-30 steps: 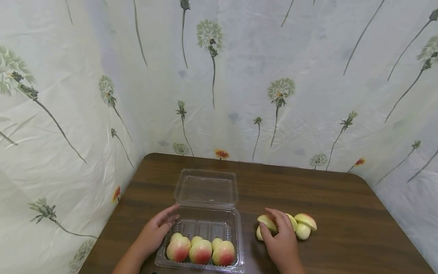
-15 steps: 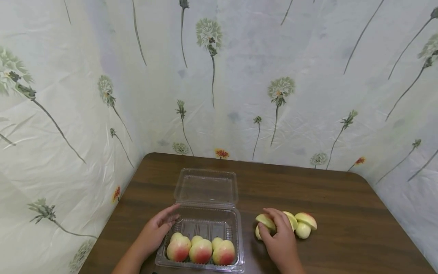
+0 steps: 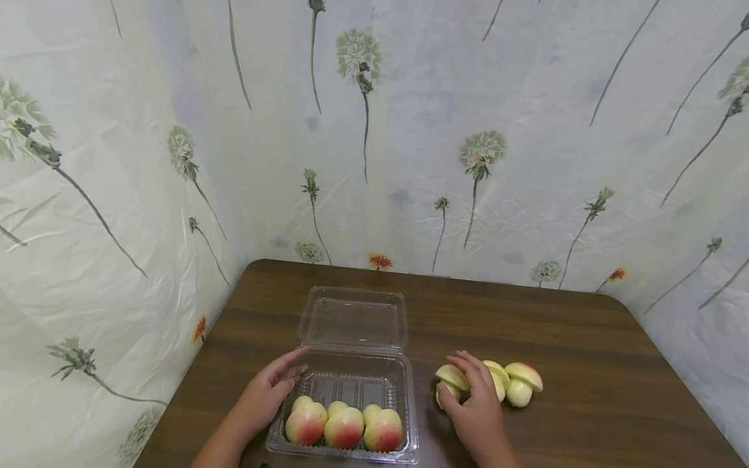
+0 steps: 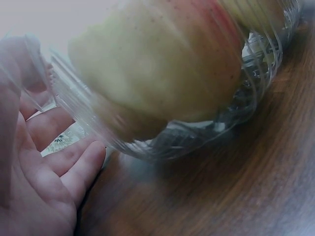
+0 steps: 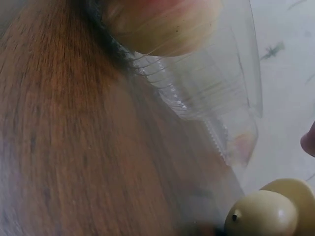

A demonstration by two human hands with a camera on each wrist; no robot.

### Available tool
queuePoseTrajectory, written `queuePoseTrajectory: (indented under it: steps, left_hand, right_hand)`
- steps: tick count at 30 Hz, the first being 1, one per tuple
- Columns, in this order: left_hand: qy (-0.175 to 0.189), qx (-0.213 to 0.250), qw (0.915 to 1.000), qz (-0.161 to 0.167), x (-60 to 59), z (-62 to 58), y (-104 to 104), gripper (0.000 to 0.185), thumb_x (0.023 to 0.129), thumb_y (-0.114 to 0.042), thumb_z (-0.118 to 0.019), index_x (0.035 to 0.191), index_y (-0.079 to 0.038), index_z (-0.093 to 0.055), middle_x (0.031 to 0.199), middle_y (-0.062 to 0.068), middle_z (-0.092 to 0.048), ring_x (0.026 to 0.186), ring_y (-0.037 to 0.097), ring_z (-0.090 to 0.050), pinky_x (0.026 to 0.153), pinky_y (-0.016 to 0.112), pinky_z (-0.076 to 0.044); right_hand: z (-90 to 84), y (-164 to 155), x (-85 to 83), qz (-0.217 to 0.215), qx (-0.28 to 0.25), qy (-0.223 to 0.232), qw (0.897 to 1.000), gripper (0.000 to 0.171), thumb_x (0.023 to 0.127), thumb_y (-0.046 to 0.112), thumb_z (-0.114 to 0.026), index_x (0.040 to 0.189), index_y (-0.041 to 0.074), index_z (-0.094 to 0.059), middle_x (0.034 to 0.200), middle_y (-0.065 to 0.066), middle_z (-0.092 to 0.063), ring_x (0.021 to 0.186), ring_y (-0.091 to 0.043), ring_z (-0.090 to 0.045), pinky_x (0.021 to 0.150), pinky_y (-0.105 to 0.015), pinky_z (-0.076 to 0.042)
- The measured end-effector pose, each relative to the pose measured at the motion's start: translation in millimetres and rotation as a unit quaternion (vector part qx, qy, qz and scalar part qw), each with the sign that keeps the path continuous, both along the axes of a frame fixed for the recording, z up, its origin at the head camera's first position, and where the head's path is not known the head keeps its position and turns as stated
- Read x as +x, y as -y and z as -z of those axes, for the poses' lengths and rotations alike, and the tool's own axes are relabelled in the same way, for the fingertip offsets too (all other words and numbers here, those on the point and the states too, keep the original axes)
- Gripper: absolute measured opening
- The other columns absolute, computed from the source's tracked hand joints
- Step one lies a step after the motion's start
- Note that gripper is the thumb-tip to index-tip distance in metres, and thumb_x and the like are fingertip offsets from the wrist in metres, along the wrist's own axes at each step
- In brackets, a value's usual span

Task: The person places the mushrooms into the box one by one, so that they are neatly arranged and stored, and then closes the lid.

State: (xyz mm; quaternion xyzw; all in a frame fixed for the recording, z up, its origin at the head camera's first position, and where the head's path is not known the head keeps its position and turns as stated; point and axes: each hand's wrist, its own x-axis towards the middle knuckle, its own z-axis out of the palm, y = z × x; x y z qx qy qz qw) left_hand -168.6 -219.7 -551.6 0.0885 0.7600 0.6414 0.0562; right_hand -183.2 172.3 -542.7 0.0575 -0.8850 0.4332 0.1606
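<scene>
On the bench (image 3: 562, 338), the open clamshell box (image 3: 351, 364) holds three peaches (image 3: 344, 429) in its near row. Left hand (image 3: 266, 393) steadies its rim, fingers relaxed. Right hand (image 3: 475, 409) curls round one loose peach (image 3: 452, 378); roughly half look packed.

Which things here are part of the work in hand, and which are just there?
In use: left hand on the open clear box; three peaches in its front row; right hand gripping a slice; loose slices beside it.
Just there: table; flowered sheet.
</scene>
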Motion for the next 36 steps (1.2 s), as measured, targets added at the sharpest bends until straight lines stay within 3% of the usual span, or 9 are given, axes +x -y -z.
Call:
queuePoseTrajectory:
  steps: [5, 14, 20, 32, 36]
  left_hand:
    - [-0.002, 0.002, 1.0, 0.001, -1.3, 0.8, 0, 0.057, 0.103, 0.002, -0.044, 0.159, -0.011, -0.044, 0.168, 0.015, -0.037, 0.146, 0.041, -0.047, 0.116, 0.036, -0.045]
    - [-0.002, -0.009, 1.0, 0.0, -0.5, 1.0, 1, 0.055, 0.104, -0.001, -0.045, 0.159, -0.013, -0.045, 0.167, 0.014, -0.037, 0.146, 0.04, -0.048, 0.115, 0.037, -0.045]
    - [-0.001, -0.018, 0.9998, 0.0, 0.0, 2.3, 1, 0.054, 0.106, -0.003, -0.046, 0.159, -0.014, -0.045, 0.167, 0.013, -0.038, 0.145, 0.039, -0.049, 0.116, 0.045, -0.044]
    - [0.003, -0.016, 0.9999, 0.0, 0.0, 0.5, 0, 0.057, 0.104, 0.001, -0.044, 0.159, -0.013, -0.045, 0.168, 0.013, -0.038, 0.146, 0.04, -0.048, 0.117, 0.044, -0.045]
    - [0.001, -0.015, 0.9999, 0.001, 0.1, -0.2, 0, 0.056, 0.104, 0.0, -0.045, 0.159, -0.013, -0.044, 0.168, 0.013, -0.037, 0.146, 0.04, -0.048, 0.117, 0.044, -0.044]
  right_hand:
    - [2.8, 1, -1.6, 0.005, 0.006, -0.008, 1.0, 0.051, 0.083, 0.006, -0.084, 0.132, 0.008, -0.068, 0.149, -0.009, -0.055, 0.141, -0.031, -0.048, 0.111, -0.044, -0.036]
    - [6.0, -1, -3.3, -0.022, 0.0, 0.031, 0.999, 0.055, 0.085, 0.008, -0.083, 0.137, 0.005, -0.064, 0.151, -0.016, -0.052, 0.142, -0.037, -0.046, 0.114, -0.058, -0.037]
    - [9.0, 0, -4.3, -0.026, 0.015, 0.043, 0.999, 0.058, 0.083, 0.009, -0.085, 0.137, 0.006, -0.064, 0.149, -0.015, -0.054, 0.14, -0.034, -0.049, 0.111, -0.051, -0.039]
    - [16.7, 1, -5.4, -0.035, 0.033, 0.037, 0.998, 0.066, 0.077, 0.008, -0.088, 0.138, 0.01, -0.064, 0.144, -0.013, -0.058, 0.135, -0.031, -0.052, 0.107, -0.045, -0.043]
    - [20.5, 1, -6.2, -0.041, 0.05, 0.032, 0.997, 0.072, 0.073, 0.009, -0.089, 0.14, 0.013, -0.062, 0.143, -0.013, -0.057, 0.133, -0.029, -0.053, 0.106, -0.049, -0.046]
